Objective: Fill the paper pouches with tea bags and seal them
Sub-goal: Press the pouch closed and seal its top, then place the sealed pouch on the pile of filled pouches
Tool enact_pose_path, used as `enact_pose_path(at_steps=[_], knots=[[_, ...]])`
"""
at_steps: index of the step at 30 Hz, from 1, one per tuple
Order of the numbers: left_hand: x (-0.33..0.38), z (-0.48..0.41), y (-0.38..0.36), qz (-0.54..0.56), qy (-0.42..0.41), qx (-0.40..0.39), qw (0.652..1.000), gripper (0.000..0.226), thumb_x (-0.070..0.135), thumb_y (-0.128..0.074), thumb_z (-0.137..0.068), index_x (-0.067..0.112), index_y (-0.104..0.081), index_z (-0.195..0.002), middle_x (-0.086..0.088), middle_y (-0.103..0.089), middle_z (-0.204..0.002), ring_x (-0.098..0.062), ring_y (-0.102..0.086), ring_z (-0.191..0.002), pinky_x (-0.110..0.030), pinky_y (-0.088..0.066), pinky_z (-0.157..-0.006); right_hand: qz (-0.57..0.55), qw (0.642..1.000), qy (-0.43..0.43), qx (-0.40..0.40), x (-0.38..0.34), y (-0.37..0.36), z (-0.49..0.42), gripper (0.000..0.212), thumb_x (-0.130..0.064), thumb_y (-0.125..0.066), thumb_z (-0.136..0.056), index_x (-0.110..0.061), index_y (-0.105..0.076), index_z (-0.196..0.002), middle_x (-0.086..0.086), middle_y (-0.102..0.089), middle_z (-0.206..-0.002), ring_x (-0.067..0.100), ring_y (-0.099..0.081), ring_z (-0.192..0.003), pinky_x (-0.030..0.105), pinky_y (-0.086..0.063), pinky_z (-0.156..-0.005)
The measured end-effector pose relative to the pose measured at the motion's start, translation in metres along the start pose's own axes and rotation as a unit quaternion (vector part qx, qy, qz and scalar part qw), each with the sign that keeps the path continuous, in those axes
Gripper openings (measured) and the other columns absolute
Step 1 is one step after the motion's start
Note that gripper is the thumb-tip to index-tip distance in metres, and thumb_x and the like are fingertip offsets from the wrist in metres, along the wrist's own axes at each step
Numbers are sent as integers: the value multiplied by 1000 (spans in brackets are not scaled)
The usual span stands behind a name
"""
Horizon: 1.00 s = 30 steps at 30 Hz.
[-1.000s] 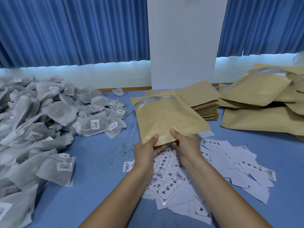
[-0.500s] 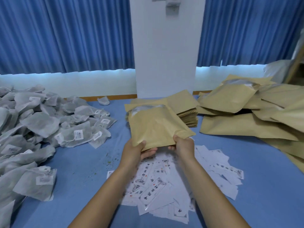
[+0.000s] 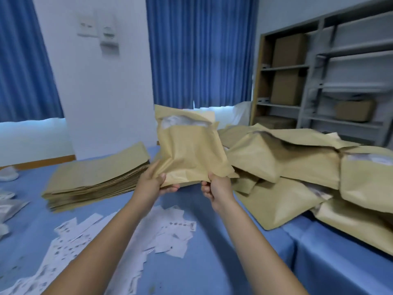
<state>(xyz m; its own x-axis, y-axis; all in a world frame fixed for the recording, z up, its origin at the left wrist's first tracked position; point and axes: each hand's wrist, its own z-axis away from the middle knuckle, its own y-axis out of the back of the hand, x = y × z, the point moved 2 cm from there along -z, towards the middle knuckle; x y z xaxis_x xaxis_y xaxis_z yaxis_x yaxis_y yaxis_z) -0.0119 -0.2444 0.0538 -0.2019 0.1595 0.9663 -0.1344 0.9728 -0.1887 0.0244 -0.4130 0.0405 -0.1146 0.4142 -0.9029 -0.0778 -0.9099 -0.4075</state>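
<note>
1. Gripping a filled tan kraft-paper pouch [image 3: 191,154] by its bottom edge, a person appears to be finishing one pouch.
2. It hangs upright just right of the stack of flat tan empty pouches [image 3: 100,175]; a heap of bulging tan pouches [image 3: 287,167] lies farther right.
3. Next move likely: lay it on that heap; seal state cannot be told.
4. Left hand [image 3: 152,184] and right hand [image 3: 218,188] each pinch a bottom corner, fingers [image 3: 170,189] curled tight.

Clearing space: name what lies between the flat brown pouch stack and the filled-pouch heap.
Head view: the filled brown paper pouch, gripped by left hand and right hand, over bare blue tablecloth.
</note>
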Motion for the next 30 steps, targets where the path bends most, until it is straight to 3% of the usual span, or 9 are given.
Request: enact_pose_path(at_steps=[6,10,13,17,19,22,25,27,30], knots=[[-5,-36,-94,39,81,-83,992,49,-7,-38,-98,14,-40,-142,-14,-53,-126,-18,-72,-69,-28,-60,-67,-76,994,16,71,-45,74,-29,24,-1,-35,-100,-8,-43,-78,5,-40,-63,4,-32,-28,15,-18,-28],[16,-65,-151,138,62,-98,984,47,-13,-38,-95,5,-39,-139,-19,-52,-131,-28,-67,-94,-27,-58,-71,-168,980,67,80,-97,85,-61,17,-2,-39,-100,-5,-49,-86,8,-48,-68,6,-43,-29,15,-27,-27],[26,-79,-176,187,52,-104,975,66,-10,-40,-96,17,-16,-151,-19,-43,-142,-32,-65,-100,-37,-52,-90,-285,954,90,-30,-136,78,-80,19,-20,-50,-99,-4,-52,-110,19,-67,-86,19,-69,-66,22,-54,-50],[5,-73,-174,-7,87,-141,986,64,0,-47,-96,21,-21,-150,-16,-50,-133,-34,-65,-104,-40,-52,-92,-230,966,94,-67,-134,77,-95,42,-8,-45,-100,3,-32,-138,27,-54,-130,36,-57,-116,33,-53,-77],[-9,-71,-161,-47,107,-142,983,56,3,-51,-95,20,-33,-145,-13,-54,-129,-31,-67,-102,-38,-55,-86,-205,972,85,-76,-112,70,-99,37,0,-39,-99,3,-34,-136,24,-60,-120,37,-58,-113,28,-53,-71],[-23,-71,-144,-66,102,-139,983,37,4,-53,-93,18,-51,-127,-13,-64,-117,-24,-69,-95,-30,-58,-76,-155,984,42,-80,-68,45,-96,26,2,-39,-97,0,-49,-120,14,-67,-91,23,-65,-78,24,-53,-61],[-29,-78,-116,-173,5,-70,983,27,-4,-47,-89,16,-62,-100,-10,-67,-102,-12,-64,-81,-17,-54,-67,-125,989,4,-80,-21,8,-94,20,5,-42,-93,-2,-57,-104,10,-68,-73,16,-65,-57,23,-52,-53],[-31,-87,-79,-321,-98,16,942,29,-4,-47,-83,16,-64,-95,-8,-67,-103,-14,-62,-86,-23,-53,-78,-141,985,-16,-98,8,-19,-92,19,8,-42,-93,-1,-58,-99,11,-68,-72,16,-67,-58,22,-52,-52],[-32,-99,-8,-589,-176,165,771,42,15,-61,-82,9,-55,-123,-10,-53,-125,-27,-48,-118,-38,-40,-97,-145,979,-64,-130,49,-63,-85,19,2,-40,-96,-1,-57,-102,11,-69,-90,20,-67,-77,24,-53,-60]])
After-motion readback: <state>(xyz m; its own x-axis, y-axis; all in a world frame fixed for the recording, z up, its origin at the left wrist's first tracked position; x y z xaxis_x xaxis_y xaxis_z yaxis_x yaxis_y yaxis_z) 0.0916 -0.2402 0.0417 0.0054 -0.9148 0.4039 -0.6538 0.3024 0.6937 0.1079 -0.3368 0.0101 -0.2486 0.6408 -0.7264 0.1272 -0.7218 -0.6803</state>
